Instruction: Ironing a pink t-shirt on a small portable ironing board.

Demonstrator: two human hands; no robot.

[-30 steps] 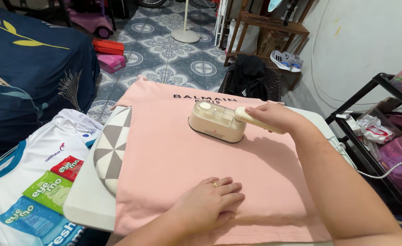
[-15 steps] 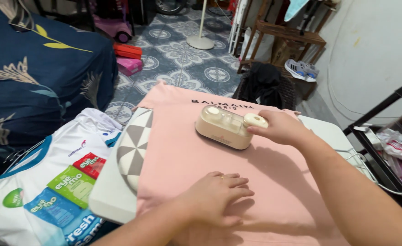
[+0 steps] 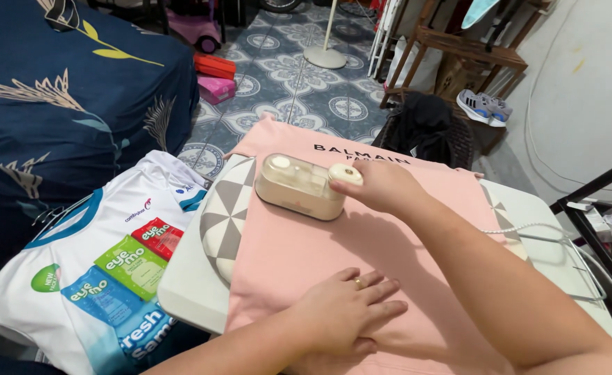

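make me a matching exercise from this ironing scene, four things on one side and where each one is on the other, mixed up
Things:
1. cream handheld iron
2. left hand
3. white printed jersey
4. grey sneakers

Places:
A. on the floor by the wooden rack
B. lying flat on the near part of the pink shirt
C. lying to the left of the ironing board
D. on the far part of the pink shirt, gripped by the right hand

Pairs: 1-D, 2-B, 3-C, 4-A
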